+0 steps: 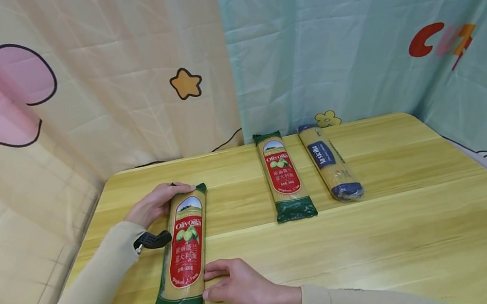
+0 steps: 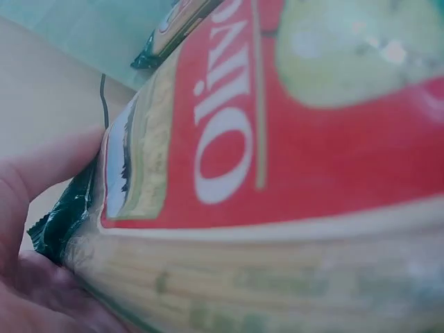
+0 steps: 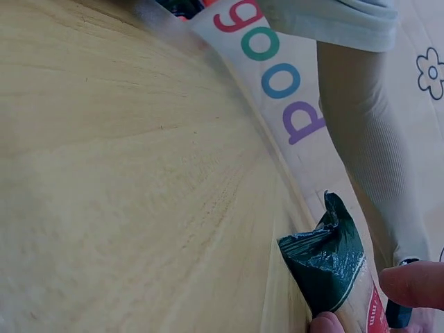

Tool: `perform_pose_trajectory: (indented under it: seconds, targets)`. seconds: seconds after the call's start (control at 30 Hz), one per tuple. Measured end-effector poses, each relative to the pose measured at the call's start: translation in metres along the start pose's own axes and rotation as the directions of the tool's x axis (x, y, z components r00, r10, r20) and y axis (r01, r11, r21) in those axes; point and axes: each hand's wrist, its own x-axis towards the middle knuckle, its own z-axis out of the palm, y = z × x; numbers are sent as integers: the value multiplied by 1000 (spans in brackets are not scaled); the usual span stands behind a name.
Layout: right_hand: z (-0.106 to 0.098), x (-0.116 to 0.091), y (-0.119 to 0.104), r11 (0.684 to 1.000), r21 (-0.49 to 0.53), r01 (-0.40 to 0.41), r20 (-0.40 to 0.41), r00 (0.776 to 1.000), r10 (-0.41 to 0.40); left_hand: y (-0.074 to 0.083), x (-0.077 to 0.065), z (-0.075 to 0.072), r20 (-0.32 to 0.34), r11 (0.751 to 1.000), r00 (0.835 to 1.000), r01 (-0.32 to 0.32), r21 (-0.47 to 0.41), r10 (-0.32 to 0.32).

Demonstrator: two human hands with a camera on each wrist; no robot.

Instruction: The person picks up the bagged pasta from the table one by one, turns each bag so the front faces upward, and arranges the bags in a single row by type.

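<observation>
Long red-and-green Olivoila spaghetti packet (image 1: 186, 256) lying flat on the yellow wooden table (image 1: 400, 234), near the left front corner. Long axis running from near edge to far edge, tilted slightly rightward at the top. Left hand (image 1: 155, 204) cupped around the far end, fingers curled over the top seal; up close from the left wrist, palm pressed against the green crimped end (image 2: 59, 229). Right hand (image 1: 239, 287) set against the near right flank, thumb and fingers (image 3: 415, 283) pinching the packet side. One hand per end, packet between them. Well apart, farther back: second Olivoila packet (image 1: 282, 175) and blue-labelled clear spaghetti packet (image 1: 330, 161), side by side, untouched.
</observation>
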Motion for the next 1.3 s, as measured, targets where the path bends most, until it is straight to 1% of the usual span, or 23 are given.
perform_pose_trajectory:
  seconds: [0.1,0.23,0.4,0.5,0.57,0.7,0.73,0.77,0.87,0.97,1.1,1.2,1.3]
  targets:
    - [0,0,0,1000,-4,9,6,1000,-9,-3,2,1,-13,999,999,-34,-22,33]
    - [0,0,1,1000,-3,15,9,1000,-15,-8,3,1,-7,994,998,-58,-93,58]
    - [2,0,2,1000,-12,24,-12,1000,-24,-9,4,2,22,978,998,-55,-204,60]
    - [2,1,2,1000,-27,10,-18,1000,-11,-9,4,3,29,971,998,-47,-236,55]
    - [1,2,2,1000,-11,-14,-2,1000,14,-9,4,3,22,970,998,-47,-240,54]
    - [0,1,1,996,56,-69,51,996,67,-10,5,4,9,969,999,-43,-244,46]
    - [-1,1,1,995,64,-78,59,995,75,-11,5,4,11,970,999,-43,-241,47]
    - [-1,1,1,995,51,-82,62,995,79,-11,5,4,10,970,999,-42,-241,46]
    - [0,1,0,997,-16,-73,47,996,74,-12,6,5,5,968,999,-43,-248,46]
    - [1,1,0,997,-68,-47,41,998,49,-12,5,5,-2,965,999,-51,-256,52]
    - [3,1,1,998,-69,-5,41,999,8,-10,3,5,-9,960,999,-51,-275,50]
    - [5,1,2,997,-81,21,22,1000,-19,-10,2,4,-22,956,999,-45,-288,41]
    - [6,1,4,998,-52,35,4,999,-35,-10,2,4,-40,959,999,-38,-281,28]
